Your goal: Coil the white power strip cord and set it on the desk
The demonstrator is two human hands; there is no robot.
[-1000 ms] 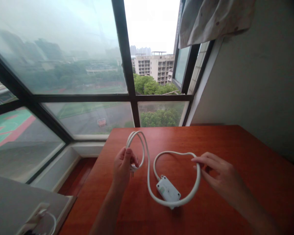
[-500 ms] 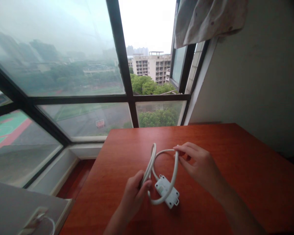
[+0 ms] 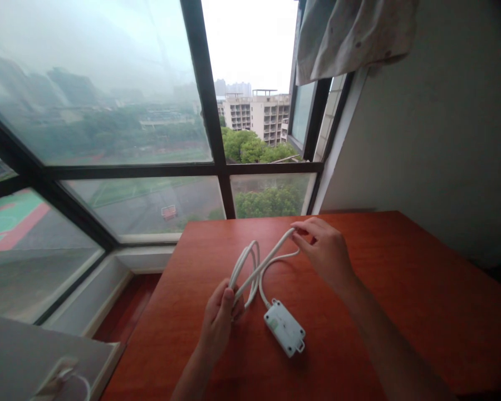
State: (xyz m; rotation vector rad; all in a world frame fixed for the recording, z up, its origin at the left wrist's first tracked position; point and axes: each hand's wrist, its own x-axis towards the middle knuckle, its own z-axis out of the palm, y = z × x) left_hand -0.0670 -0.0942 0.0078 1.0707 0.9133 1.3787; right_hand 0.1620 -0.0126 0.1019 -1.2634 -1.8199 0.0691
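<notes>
Two-handed hold on a white cord (image 3: 271,256) above a reddish-brown table (image 3: 401,245). The left hand (image 3: 221,309) has its fingers curled closed about the base of several gathered loops (image 3: 237,265), thumb pressed over them; the right hand (image 3: 325,245) pinches the cord between thumb and forefinger, no gap evident at the tips. Between the two grips the cord runs nearly straight, slanting up and rightward from the left hand, the right grip being the farther and higher in view. The white block (image 3: 284,327) to which the cord belongs rests on the table, right of the left fingertips and below the right ones; the left hand is the nearer. Its long axis slopes from upper left to lower right (roughly across the line of the held cord). From its upper-left end, the cord curves upward and right, passing out of sight near the right hand.
</notes>
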